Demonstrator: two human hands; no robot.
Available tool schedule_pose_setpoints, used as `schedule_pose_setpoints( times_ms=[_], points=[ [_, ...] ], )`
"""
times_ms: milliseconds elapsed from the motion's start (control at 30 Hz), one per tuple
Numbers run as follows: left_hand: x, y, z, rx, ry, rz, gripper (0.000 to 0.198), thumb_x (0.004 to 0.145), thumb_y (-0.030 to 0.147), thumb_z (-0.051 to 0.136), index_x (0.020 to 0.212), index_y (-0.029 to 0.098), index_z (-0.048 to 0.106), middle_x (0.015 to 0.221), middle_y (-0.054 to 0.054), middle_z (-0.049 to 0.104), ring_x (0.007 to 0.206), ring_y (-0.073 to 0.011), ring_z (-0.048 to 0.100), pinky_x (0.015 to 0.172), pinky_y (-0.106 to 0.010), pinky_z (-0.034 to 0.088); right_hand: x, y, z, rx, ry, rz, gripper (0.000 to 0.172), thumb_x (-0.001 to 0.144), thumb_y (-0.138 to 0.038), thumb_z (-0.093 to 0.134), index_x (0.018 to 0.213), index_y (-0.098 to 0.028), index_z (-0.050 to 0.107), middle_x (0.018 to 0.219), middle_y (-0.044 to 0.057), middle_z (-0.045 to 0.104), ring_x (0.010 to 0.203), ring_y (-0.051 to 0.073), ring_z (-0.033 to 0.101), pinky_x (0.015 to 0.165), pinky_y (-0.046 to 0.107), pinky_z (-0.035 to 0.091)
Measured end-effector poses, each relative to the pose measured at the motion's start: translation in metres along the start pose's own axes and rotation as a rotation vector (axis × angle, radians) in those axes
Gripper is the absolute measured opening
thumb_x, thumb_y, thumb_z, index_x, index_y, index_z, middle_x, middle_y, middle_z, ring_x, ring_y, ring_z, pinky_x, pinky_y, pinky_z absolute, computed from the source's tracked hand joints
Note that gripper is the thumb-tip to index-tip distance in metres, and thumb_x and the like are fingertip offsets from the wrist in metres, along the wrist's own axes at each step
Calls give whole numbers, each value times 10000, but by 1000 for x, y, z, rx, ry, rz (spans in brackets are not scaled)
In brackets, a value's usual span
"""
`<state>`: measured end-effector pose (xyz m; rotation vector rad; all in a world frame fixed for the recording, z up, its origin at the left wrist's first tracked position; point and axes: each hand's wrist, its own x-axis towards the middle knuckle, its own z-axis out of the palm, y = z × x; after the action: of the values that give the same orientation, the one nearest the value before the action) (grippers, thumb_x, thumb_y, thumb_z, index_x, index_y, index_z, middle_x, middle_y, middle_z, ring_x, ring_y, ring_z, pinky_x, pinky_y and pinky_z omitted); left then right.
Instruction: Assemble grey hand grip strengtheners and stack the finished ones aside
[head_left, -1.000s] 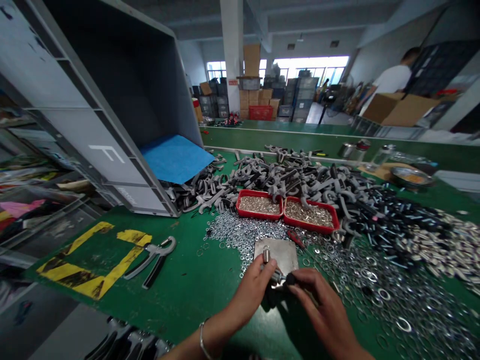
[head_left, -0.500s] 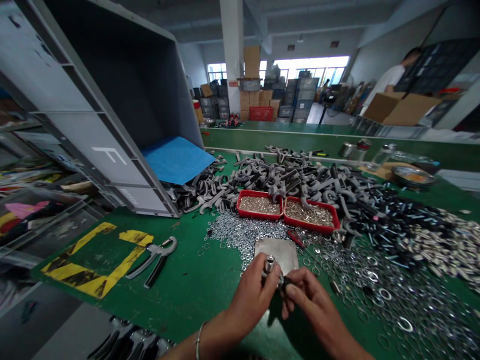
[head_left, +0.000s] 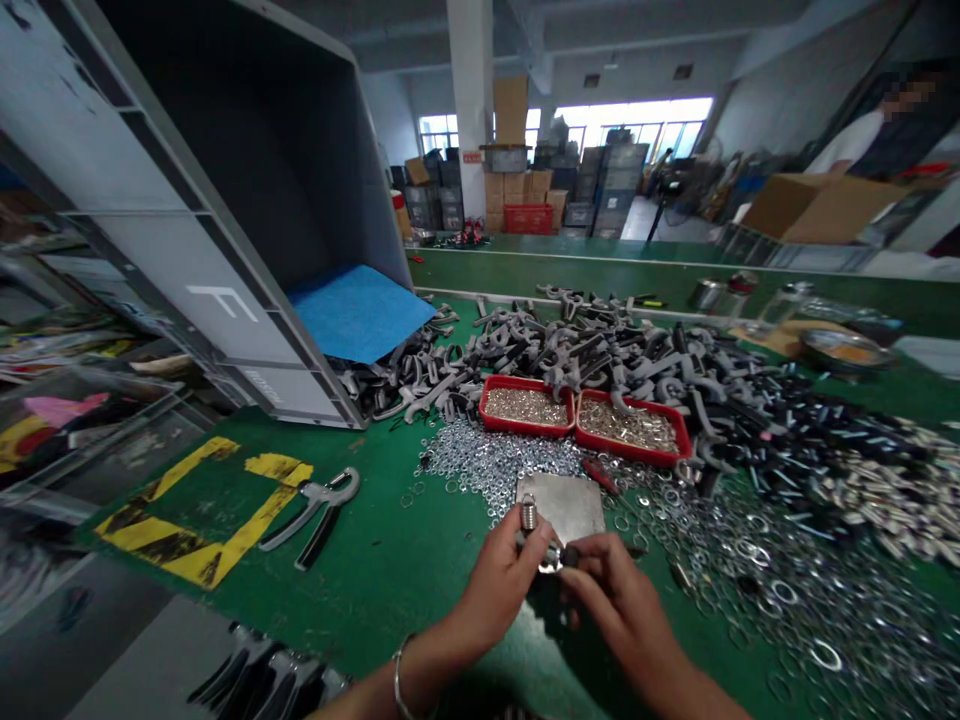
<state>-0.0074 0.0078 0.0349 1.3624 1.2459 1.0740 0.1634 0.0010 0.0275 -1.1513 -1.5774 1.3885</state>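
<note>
My left hand (head_left: 501,582) pinches a small metal part with a coil spring (head_left: 529,514) standing up from it. My right hand (head_left: 616,598) is closed on a short black-tipped bolt (head_left: 568,556) that meets the part held by the left. Both hands hover over the near edge of a square steel plate (head_left: 564,503) lying on the green table (head_left: 390,570). Loose washers (head_left: 495,462) are spread round the plate. Two red trays (head_left: 526,406) of small silvery pieces sit just beyond.
A big grey crate (head_left: 225,210) lies tipped on its side at left, with a blue sheet (head_left: 358,312) inside. Grey and black handles (head_left: 600,350) are heaped behind the trays. An assembled hand gripper (head_left: 319,505) lies by yellow tape marks. A person stands far right by cardboard boxes (head_left: 817,205).
My hands came together half a second ago with the spring tipped toward me; now the spring stands upright again. The camera has shifted slightly.
</note>
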Motion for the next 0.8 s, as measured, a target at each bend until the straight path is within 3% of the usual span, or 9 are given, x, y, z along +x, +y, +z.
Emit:
schedule_pose_setpoints(
  times_ms=[67, 133, 267, 433, 533, 600, 667, 733, 800],
  points=[
    [1, -5, -3, 163, 4, 83, 254, 980, 401, 448, 900, 181, 548, 840, -29, 591, 787, -175, 542, 759, -304, 427, -1, -8, 12, 216, -99, 236, 420, 967, -594, 396, 827, -222, 530, 552, -29, 609, 376, 127, 521, 379, 237, 396],
    [3, -10, -5, 269, -30, 142, 238, 982, 381, 447, 907, 181, 552, 865, -40, 603, 813, -184, 545, 784, -318, 423, -2, -14, 17, 287, -157, 355, 517, 942, -676, 346, 795, -216, 532, 512, -35, 577, 362, 118, 486, 370, 230, 382],
    [7, -12, -10, 277, -85, 176, 236, 1003, 368, 416, 945, 185, 553, 878, -41, 618, 818, -178, 555, 789, -310, 434, -3, -15, 11, 30, -85, 247, 469, 856, -685, 545, 815, -221, 593, 580, -20, 626, 524, 131, 556, 499, 227, 436],
    [7, -3, -16, 306, -253, 462, 166, 991, 305, 451, 949, 181, 554, 951, -61, 627, 924, -185, 552, 885, -319, 421, -7, -1, 8, 321, -434, 474, 667, 912, -766, 168, 634, -239, 467, 321, -83, 383, 248, 88, 261, 312, 213, 260],
    [5, -4, -17, 326, -287, 408, 175, 981, 316, 464, 923, 179, 557, 926, -59, 625, 893, -184, 551, 854, -314, 423, -9, 8, 4, 316, -530, 568, 714, 915, -747, 47, 655, -235, 471, 321, -84, 372, 220, 93, 246, 284, 207, 231],
    [5, -9, -15, 306, -225, 239, 220, 986, 352, 452, 903, 176, 557, 879, -47, 614, 828, -175, 548, 779, -295, 427, -8, 11, -3, 65, -444, 454, 697, 935, -729, 150, 743, -201, 562, 465, -19, 544, 313, 106, 406, 340, 209, 305],
    [5, -13, -13, 261, -134, 95, 259, 989, 388, 441, 887, 176, 549, 828, -27, 594, 772, -163, 533, 725, -281, 416, -5, 10, -11, -316, -239, 183, 570, 899, -712, 410, 907, -183, 621, 725, 62, 673, 548, 167, 587, 489, 257, 433],
    [5, -15, -12, 219, -78, 35, 272, 983, 410, 447, 875, 178, 540, 807, -11, 579, 757, -156, 522, 711, -273, 406, -4, 8, -13, -586, -50, -68, 463, 843, -634, 597, 981, -194, 627, 899, 101, 682, 766, 234, 626, 666, 331, 479],
    [4, -13, -12, 202, -85, 39, 276, 981, 415, 447, 871, 179, 540, 800, -5, 574, 750, -152, 519, 707, -270, 401, -6, 7, -5, -586, -33, -123, 397, 877, -585, 579, 970, -202, 630, 910, 100, 676, 818, 243, 618, 729, 354, 473]
  ],
)
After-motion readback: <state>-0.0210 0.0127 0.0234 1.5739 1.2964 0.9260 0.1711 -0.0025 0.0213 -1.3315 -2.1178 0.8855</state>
